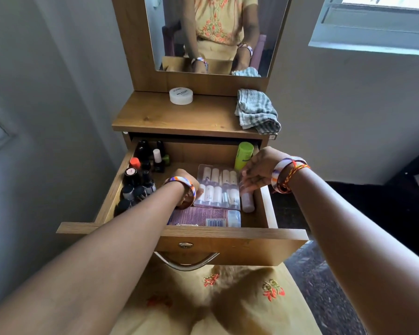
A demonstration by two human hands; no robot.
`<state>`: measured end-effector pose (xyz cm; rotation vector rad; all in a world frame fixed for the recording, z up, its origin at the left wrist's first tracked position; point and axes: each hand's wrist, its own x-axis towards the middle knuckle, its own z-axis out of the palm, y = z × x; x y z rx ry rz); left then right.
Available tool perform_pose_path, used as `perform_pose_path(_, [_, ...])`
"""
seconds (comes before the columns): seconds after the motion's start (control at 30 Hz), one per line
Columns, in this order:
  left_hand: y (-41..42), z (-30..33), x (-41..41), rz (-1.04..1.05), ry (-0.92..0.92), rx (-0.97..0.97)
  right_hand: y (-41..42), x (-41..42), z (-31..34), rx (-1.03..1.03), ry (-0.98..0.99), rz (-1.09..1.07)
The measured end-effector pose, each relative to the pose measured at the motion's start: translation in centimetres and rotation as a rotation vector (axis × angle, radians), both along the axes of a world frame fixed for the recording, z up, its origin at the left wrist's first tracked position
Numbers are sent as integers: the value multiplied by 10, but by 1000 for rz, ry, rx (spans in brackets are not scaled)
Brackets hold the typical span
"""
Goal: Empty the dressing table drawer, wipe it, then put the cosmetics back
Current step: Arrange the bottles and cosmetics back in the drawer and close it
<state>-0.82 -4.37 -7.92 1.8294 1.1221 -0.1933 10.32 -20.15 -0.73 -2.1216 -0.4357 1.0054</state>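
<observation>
The wooden drawer stands pulled out, full of cosmetics. A clear plastic pack of small white bottles lies in its middle. My left hand holds the pack's left edge and my right hand holds its right edge. Several dark nail polish bottles stand along the left side. A green bottle stands at the back right. A pink labelled bottle lies at the front, and a small pale tube lies beside the pack.
On the table top sit a white round jar and a crumpled striped cloth at the right. A mirror rises behind. Walls stand left and right, and a dark floor lies at the right.
</observation>
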Motion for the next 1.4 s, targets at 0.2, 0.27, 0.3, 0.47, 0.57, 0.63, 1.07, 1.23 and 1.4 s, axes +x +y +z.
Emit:
perform_pose_path(0.2, [-2,16,-3,4,-35,38,0,-4,9,28,-9,2])
perform_pose_path(0.27, [-5,39,-2,-33,-115,78,3,-6,17,69,7,5])
perform_pose_path(0.3, [-4,50,0,-50,-175,25,7,-7,21,110,19,8])
perform_pose_path(0.47, [17,110,11,-57,-498,-162,40,-10,47,388,-1,37])
perform_pose_path(0.57, [46,126,27,95,-633,-91,74,-8,59,542,32,-44])
perform_pose_path(0.63, [69,129,39,164,-635,35,98,-3,62,625,72,-130])
perform_pose_path(1.07, [142,102,102,169,-372,221,206,63,5,525,-91,-280])
perform_pose_path(1.23, [143,84,100,141,-472,295,202,62,0,490,-260,-245])
perform_pose_path(1.4, [130,94,81,34,-512,228,188,52,9,476,-168,-176])
